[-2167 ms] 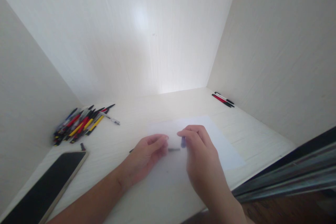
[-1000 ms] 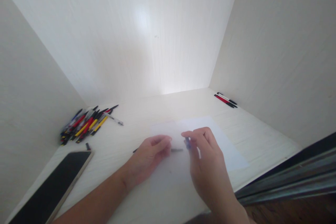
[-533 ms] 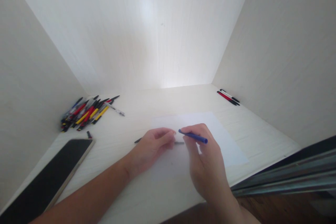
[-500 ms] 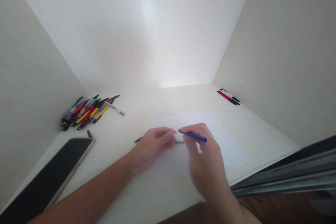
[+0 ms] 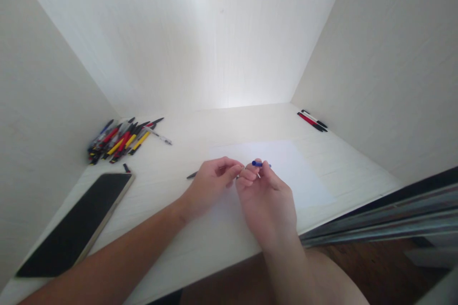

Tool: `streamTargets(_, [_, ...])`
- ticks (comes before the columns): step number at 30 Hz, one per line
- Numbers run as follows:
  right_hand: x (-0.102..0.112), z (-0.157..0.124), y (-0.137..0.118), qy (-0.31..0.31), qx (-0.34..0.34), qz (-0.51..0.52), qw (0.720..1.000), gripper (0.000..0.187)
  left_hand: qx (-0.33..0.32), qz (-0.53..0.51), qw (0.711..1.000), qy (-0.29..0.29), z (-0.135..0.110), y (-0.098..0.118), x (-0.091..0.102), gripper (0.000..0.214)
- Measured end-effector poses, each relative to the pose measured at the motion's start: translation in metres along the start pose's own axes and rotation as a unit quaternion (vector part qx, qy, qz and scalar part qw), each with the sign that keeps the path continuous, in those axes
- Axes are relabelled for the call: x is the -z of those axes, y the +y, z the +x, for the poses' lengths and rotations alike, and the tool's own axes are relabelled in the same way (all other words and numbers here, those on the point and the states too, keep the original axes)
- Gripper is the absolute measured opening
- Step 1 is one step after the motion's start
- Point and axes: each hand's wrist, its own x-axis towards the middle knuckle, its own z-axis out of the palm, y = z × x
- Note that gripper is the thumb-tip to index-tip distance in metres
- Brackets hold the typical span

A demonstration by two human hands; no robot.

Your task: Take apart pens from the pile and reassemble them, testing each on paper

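Note:
Over a sheet of white paper [image 5: 304, 176], my two hands meet at the fingertips. My right hand [image 5: 270, 200] is closed, palm turned up, with a blue pen barrel [image 5: 256, 164] between thumb and fingers. My left hand [image 5: 213, 183] is pinched shut against the right fingertips. Something thin and pale shows between the fingers, too small to make out. Behind my left hand the dark tip of a pen [image 5: 192, 175] pokes out on the table.
A heap of pens [image 5: 121, 140], red, yellow, black and clear, lies at the left wall. Nearer stands a black-screened phone or tablet [image 5: 75, 224], a small dark piece [image 5: 126, 168] at its top edge. Two pens, one red [image 5: 309, 121], one white [image 5: 313, 118], lie by the right wall.
My right hand has rolled palm-up and moved left to touch my left fingertips. The blue barrel has swung round and now shows shorter. The whole view has tilted down slightly.

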Motion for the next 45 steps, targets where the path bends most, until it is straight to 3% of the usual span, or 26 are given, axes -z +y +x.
streamTargets(7, [0.0,-0.005,-0.003,-0.023,-0.009,0.02,0.999,0.019,-0.093,0.057,0.994,-0.017,-0.001,-0.003,0.003,0.022])
streamTargets(19, [-0.003,-0.007,-0.006,0.0,-0.034,0.072,0.997,0.021,-0.2,0.192,0.96,0.044,-0.009,-0.017,-0.002,0.021])
streamTargets(27, [-0.006,-0.01,-0.008,-0.007,-0.025,0.036,0.999,0.02,-0.208,0.199,0.954,0.088,-0.015,-0.017,-0.004,0.01])
streamTargets(37, [-0.003,-0.008,0.001,0.034,-0.097,0.114,0.988,0.015,-0.244,0.168,0.936,0.19,-0.024,-0.003,-0.014,0.022])
streamTargets(45, [-0.009,-0.01,0.015,0.046,-0.118,0.148,0.981,0.01,-0.211,0.104,0.946,0.221,-0.031,-0.003,-0.024,0.017])
